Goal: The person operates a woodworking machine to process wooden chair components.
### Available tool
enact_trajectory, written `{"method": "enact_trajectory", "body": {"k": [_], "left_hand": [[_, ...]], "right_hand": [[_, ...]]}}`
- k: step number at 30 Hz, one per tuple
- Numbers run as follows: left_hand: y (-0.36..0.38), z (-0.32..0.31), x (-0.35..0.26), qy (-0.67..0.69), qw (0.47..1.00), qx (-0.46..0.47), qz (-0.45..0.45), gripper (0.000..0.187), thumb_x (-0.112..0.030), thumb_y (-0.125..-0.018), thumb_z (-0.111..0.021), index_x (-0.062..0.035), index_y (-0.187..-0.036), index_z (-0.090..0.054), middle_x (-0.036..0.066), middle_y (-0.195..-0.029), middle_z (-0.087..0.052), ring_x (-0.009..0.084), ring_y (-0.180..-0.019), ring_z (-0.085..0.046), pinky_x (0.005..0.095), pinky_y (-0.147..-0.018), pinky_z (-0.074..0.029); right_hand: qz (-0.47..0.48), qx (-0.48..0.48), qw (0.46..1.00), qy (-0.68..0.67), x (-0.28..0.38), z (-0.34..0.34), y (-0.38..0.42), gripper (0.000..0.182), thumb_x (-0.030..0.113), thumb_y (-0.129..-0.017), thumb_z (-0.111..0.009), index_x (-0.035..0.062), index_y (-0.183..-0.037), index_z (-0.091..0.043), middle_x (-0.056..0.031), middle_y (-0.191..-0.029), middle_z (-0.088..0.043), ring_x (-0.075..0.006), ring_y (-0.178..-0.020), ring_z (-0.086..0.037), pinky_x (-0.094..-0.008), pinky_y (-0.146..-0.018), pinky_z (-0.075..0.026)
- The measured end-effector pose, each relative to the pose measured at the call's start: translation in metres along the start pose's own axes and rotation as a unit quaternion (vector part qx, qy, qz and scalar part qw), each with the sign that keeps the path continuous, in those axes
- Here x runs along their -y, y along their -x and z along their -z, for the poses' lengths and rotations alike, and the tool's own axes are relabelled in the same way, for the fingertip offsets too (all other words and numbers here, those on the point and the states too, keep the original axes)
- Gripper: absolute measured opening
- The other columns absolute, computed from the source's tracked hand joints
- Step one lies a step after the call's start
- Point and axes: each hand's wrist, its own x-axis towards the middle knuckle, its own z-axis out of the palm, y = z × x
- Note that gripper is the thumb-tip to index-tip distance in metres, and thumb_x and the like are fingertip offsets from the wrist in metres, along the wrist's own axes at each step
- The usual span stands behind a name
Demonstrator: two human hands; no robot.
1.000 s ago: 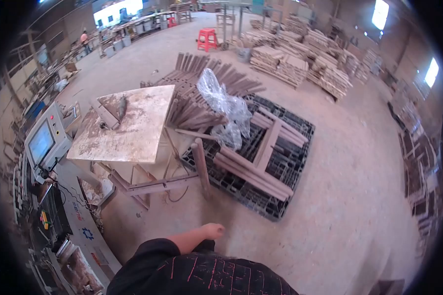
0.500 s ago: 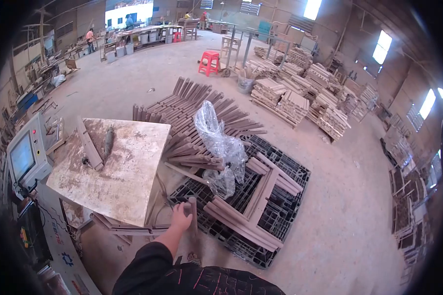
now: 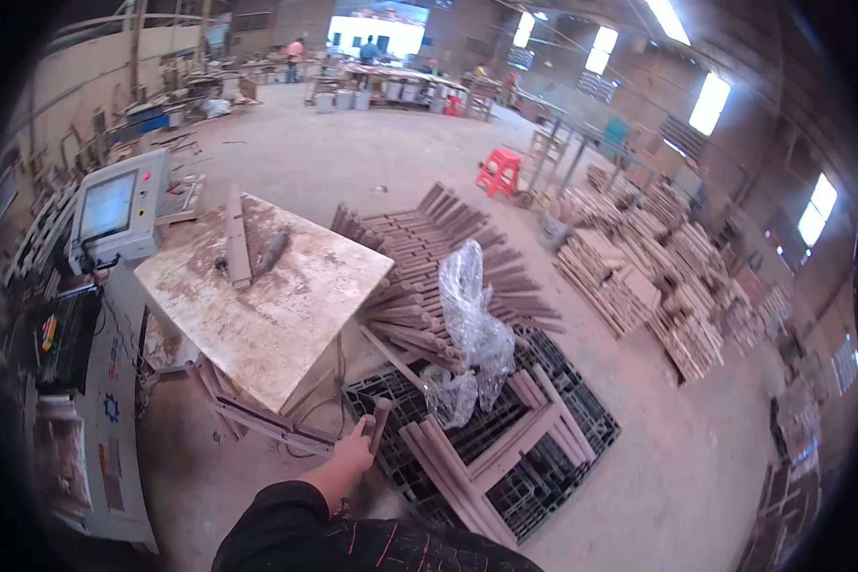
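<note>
My left hand (image 3: 352, 452) reaches out low in front of me, its fingers closed around brown wooden bars (image 3: 380, 419) whose ends stick up past it. Their lower parts are hidden or blurred. Just right of the hand is a black plastic pallet (image 3: 564, 477), with more brown bars (image 3: 440, 469) lying on it and a joined wooden piece (image 3: 517, 446) across it. Crumpled clear plastic wrap (image 3: 467, 303) drapes over the pallet's left side and the fanned pile of bars (image 3: 439, 229) behind. My right hand is out of view.
A worn board-topped table (image 3: 286, 315) carries a bar and a dark tool. To its left stands a machine with a control screen (image 3: 108, 205). Stacks of lighter wood (image 3: 629, 276), a red stool (image 3: 499, 172) and several people at far benches (image 3: 400, 81) lie beyond.
My view has swung left, so the scene sits further right. My left hand still grips beside the pallet, with two bar ends now showing at it.
</note>
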Motion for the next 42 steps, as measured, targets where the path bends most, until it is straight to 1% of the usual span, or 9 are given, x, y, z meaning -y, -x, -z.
{"method": "enact_trajectory", "body": {"k": [13, 15, 16, 18, 24, 26, 29, 34, 42], "left_hand": [[0.079, -0.068, -0.014, 0.082, 0.980, -0.150, 0.099, 0.064, -0.019, -0.084, -0.062, -0.0136, -0.144, -0.043, 0.018, -0.127, -0.054, 0.0415, -0.106, -0.062, 0.0480, -0.091, -0.050], [0.101, -0.114, -0.011, 0.300, 0.866, -0.330, 0.226, 0.059, -0.021, -0.087, -0.067, -0.0140, -0.141, -0.045, 0.018, -0.122, -0.054, 0.0389, -0.105, -0.061, 0.0499, -0.087, -0.054], [0.109, -0.126, -0.004, 0.307, 0.863, -0.321, 0.242, 0.059, -0.021, -0.087, -0.067, -0.0140, -0.141, -0.045, 0.018, -0.122, -0.054, 0.0389, -0.105, -0.061, 0.0499, -0.087, -0.054], [0.115, -0.143, 0.017, 0.735, 0.571, -0.058, 0.359, 0.058, -0.024, -0.089, -0.069, -0.0150, -0.141, -0.044, 0.017, -0.120, -0.053, 0.0309, -0.103, -0.059, 0.0472, -0.074, -0.060], [0.140, -0.264, 0.092, 0.719, 0.528, 0.184, 0.413, 0.038, -0.025, -0.098, -0.057, -0.0139, -0.133, -0.047, 0.012, -0.108, -0.056, 0.0204, -0.072, -0.059, 0.0379, -0.060, -0.060], [0.164, -0.267, 0.102, 0.615, 0.678, 0.215, 0.340, 0.041, -0.023, -0.098, -0.054, -0.0163, -0.138, -0.046, 0.007, -0.096, -0.058, 0.0178, -0.067, -0.058, 0.0342, -0.054, -0.055], [0.198, -0.229, 0.127, 0.570, 0.766, 0.202, 0.218, 0.047, -0.021, -0.097, -0.052, -0.0165, -0.143, -0.044, 0.005, -0.088, -0.059, 0.0158, -0.061, -0.058, 0.0321, -0.051, -0.050], [0.288, -0.208, 0.195, 0.602, 0.745, 0.132, 0.254, 0.047, -0.018, -0.088, -0.058, -0.0253, -0.135, -0.061, 0.002, -0.081, -0.063, 0.0142, -0.056, -0.055, 0.0334, -0.049, -0.049], [0.390, -0.123, 0.181, 0.424, 0.825, 0.057, 0.369, 0.029, -0.022, -0.083, -0.061, -0.0103, -0.107, -0.074, 0.014, -0.092, -0.071, 0.0244, -0.072, -0.068, 0.0413, -0.060, -0.055]], "right_hand": [[0.081, 0.133, 0.987, -0.033, -0.038, -0.026, 0.003, 0.027, 0.025, -0.090, -0.051, 0.0083, -0.105, -0.067, -0.0164, -0.086, -0.070, -0.0318, -0.075, -0.067, -0.0459, -0.066, -0.053], [0.078, 0.154, 0.984, -0.033, -0.053, -0.028, 0.025, 0.027, 0.025, -0.090, -0.051, 0.0083, -0.105, -0.067, -0.0163, -0.085, -0.070, -0.0316, -0.073, -0.067, -0.0459, -0.065, -0.053], [0.071, 0.166, 0.983, -0.030, -0.060, -0.022, 0.044, 0.027, 0.025, -0.090, -0.051, 0.0083, -0.105, -0.067, -0.0163, -0.085, -0.070, -0.0315, -0.073, -0.067, -0.0459, -0.064, -0.053], [0.065, 0.186, 0.980, -0.015, -0.119, -0.028, 0.062, 0.027, 0.025, -0.090, -0.051, 0.0083, -0.104, -0.067, -0.0162, -0.084, -0.070, -0.0314, -0.072, -0.067, -0.0458, -0.064, -0.053], [-0.009, 0.230, 0.966, -0.118, -0.005, 0.040, -0.013, 0.025, 0.024, -0.092, -0.050, 0.0076, -0.103, -0.065, -0.0150, -0.081, -0.068, -0.0288, -0.066, -0.064, -0.0434, -0.059, -0.052], [-0.050, 0.247, 0.952, -0.171, 0.019, 0.033, -0.032, 0.025, 0.024, -0.092, -0.050, 0.0073, -0.103, -0.065, -0.0146, -0.080, -0.068, -0.0278, -0.064, -0.063, -0.0424, -0.057, -0.051], [-0.122, 0.278, 0.922, -0.240, 0.050, 0.024, -0.046, 0.024, 0.024, -0.093, -0.049, 0.0069, -0.102, -0.064, -0.0138, -0.079, -0.067, -0.0262, -0.061, -0.061, -0.0410, -0.054, -0.050], [-0.206, 0.341, 0.850, -0.344, 0.128, -0.050, -0.072, 0.023, 0.023, -0.094, -0.048, 0.0063, -0.101, -0.063, -0.0129, -0.077, -0.066, -0.0242, -0.057, -0.059, -0.0390, -0.050, -0.048], [0.060, 0.438, 0.884, -0.149, 0.352, -0.125, -0.107, 0.017, 0.013, -0.097, -0.050, 0.0046, -0.106, -0.061, -0.0041, -0.076, -0.061, -0.0150, -0.054, -0.054, -0.0302, -0.047, -0.044]]}}
